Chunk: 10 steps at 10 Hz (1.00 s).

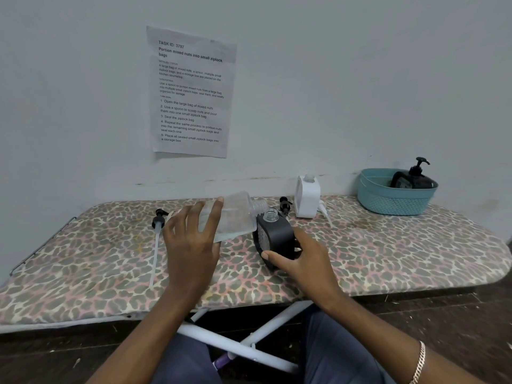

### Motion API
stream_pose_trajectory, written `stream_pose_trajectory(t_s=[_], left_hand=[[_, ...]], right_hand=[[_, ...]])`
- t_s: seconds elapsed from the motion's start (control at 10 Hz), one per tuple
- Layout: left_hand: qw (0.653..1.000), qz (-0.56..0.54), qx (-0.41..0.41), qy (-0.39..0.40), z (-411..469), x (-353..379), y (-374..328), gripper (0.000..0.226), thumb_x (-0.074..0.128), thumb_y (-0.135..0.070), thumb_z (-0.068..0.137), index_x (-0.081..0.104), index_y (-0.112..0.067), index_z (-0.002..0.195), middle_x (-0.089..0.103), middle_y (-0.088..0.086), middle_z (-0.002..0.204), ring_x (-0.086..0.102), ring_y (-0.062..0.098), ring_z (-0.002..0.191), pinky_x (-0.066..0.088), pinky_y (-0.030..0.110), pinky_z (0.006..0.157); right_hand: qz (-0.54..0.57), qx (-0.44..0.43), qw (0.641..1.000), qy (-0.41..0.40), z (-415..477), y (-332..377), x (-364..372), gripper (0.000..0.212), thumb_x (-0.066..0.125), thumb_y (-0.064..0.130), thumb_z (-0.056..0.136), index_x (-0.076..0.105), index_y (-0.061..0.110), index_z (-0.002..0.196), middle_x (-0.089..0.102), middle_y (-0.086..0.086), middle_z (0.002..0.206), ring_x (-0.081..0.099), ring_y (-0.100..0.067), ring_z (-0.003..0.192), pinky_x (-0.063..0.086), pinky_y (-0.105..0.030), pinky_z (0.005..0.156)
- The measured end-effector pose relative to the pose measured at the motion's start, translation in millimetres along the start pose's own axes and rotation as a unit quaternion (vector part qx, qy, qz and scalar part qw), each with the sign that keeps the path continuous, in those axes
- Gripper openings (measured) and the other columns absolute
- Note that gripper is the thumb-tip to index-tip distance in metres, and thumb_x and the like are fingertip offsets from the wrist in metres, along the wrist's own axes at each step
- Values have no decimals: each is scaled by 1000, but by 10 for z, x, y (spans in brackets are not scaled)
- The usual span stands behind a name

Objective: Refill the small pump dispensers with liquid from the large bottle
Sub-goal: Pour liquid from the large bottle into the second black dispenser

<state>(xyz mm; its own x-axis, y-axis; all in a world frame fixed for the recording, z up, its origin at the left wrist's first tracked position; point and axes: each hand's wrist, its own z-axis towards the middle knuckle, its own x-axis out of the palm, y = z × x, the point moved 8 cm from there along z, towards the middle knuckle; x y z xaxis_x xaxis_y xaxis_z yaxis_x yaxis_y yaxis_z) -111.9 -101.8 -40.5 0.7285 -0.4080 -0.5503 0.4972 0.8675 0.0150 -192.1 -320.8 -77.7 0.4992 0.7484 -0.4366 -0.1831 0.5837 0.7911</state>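
My left hand (191, 231) holds the large clear bottle (235, 216) tipped on its side, its open neck pointing right over the mouth of a small black dispenser (275, 235). My right hand (302, 254) grips that black dispenser from the right and front, steadying it on the board. The dispenser's clear threaded neck is open, with no pump on it. A black pump head with a long white tube (157, 234) lies on the board to the left. A second black pump (284, 205) lies just behind the dispenser.
A white dispenser (307, 198) without its pump stands at the back by the wall. A teal basket (394, 199) at the right holds another black pump dispenser (414, 177). All rest on a leopard-print ironing board (388, 253). A paper sheet (191, 92) hangs on the wall.
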Motion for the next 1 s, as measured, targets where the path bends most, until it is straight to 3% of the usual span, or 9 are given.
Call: stream_pose_trajectory(t_s=[0.5,1.0], left_hand=[[999,35,24,1,74,-72,-35,98,81,2,65,50,-21,155,57,17,143,54,42,128,38,59,103],[998,58,26,6,110,-115,-52,96,79,4,67,51,-23,155,57,16,144,53,41,132,35,58,107]], right_hand=[[13,3,1000,3,-1,0,-10,37,89,39,82,70,29,113,76,21,98,69,8,91,49,-6,75],[-2,-5,1000,6,7,-13,1,39,86,48,82,68,35,115,74,24,105,66,8,102,47,-6,86]])
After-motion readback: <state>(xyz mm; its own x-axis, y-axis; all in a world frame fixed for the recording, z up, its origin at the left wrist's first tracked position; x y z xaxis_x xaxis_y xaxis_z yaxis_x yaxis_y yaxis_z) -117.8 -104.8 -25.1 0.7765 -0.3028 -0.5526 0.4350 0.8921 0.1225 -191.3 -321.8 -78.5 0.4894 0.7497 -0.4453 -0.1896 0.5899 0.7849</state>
